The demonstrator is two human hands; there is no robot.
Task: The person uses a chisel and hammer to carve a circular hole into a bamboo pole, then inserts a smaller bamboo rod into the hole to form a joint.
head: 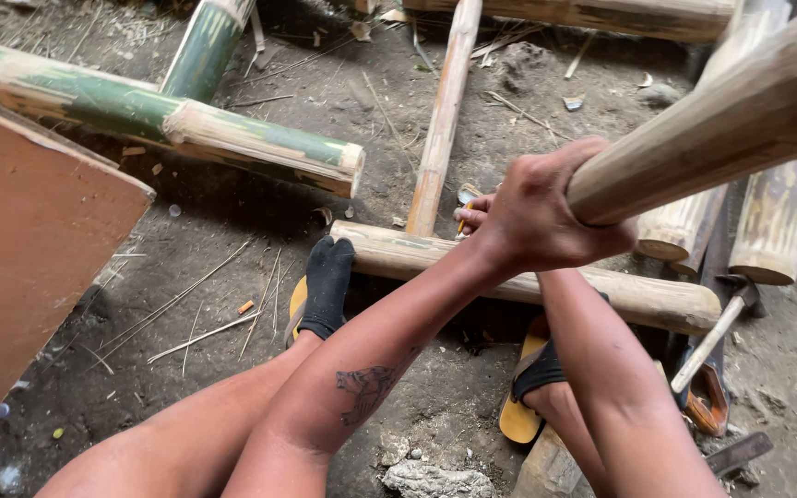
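The left hand [532,217] wraps closed around the end of a tan bamboo pole [712,124] slanting up to the right. The right hand [474,214], mostly hidden behind the left hand, has curled fingers; its grip cannot be told. Below the pole lies a bamboo log [638,297], and right of that log, a hammer [717,332].

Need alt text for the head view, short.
Left hand grips the end of a tan bamboo pole slanting up to the right; the right hand sits mostly hidden behind it. Below lie a green bamboo section, a hammer and dirt ground.
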